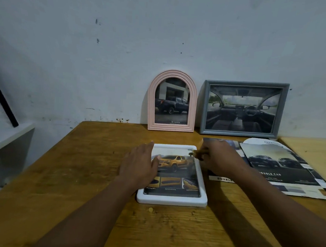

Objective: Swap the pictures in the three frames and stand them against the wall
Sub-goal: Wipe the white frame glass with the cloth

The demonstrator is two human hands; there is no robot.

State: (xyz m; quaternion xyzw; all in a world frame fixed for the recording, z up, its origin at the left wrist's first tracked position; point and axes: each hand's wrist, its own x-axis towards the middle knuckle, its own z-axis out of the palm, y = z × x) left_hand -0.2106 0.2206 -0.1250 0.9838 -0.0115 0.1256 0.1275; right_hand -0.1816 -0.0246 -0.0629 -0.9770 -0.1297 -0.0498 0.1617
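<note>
A white frame point(172, 200) lies flat on the wooden table point(77, 175) and shows a picture of a yellow pickup. My left hand point(140, 164) rests on its left edge, fingers straight, thumb on the picture. My right hand point(219, 158) is at the frame's upper right corner, fingers curled towards the edge; I cannot tell whether it grips anything. A pink arched frame point(172, 100) with a dark pickup picture and a grey frame point(243, 108) with a car interior picture stand against the wall.
Loose car brochure pages point(282, 168) lie on the table to the right of the white frame. A second, paler table point(314, 153) adjoins at the far right. A white shelf point(2, 141) and a black bar point(2, 98) are at the left.
</note>
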